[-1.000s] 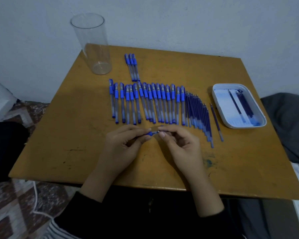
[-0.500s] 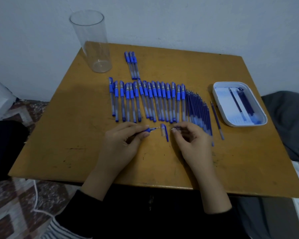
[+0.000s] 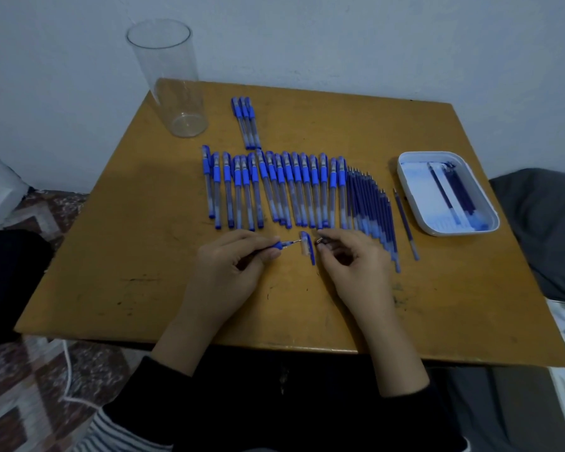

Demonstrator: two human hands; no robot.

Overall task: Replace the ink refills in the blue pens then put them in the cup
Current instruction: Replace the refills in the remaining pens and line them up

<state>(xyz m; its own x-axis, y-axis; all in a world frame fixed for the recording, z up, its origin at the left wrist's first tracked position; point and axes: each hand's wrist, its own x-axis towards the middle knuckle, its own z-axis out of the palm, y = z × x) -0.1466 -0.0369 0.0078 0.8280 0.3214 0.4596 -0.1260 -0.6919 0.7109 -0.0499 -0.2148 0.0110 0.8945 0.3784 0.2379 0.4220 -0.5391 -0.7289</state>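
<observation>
My left hand [image 3: 232,272] grips an uncapped blue pen [image 3: 282,245], its tip pointing right. The pen's blue cap [image 3: 308,250] lies on the table between my hands. My right hand [image 3: 353,265] pinches a small metal tip piece [image 3: 320,240] just right of the cap. A row of several capped blue pens [image 3: 274,190] lies beyond my hands, with several loose refills [image 3: 371,207] fanned at its right end. Three more pens [image 3: 247,122] lie farther back. The clear cup [image 3: 173,83] stands at the back left corner.
A white tray [image 3: 415,203] holding a few refills sits at the right of the wooden table [image 3: 111,256]. One single refill [image 3: 405,223] lies between the fan and the tray. A dark cushion is off the right edge.
The cap came off the pen and now lies on the table. My hands have moved apart, and the right hand now pinches a small metal piece.
</observation>
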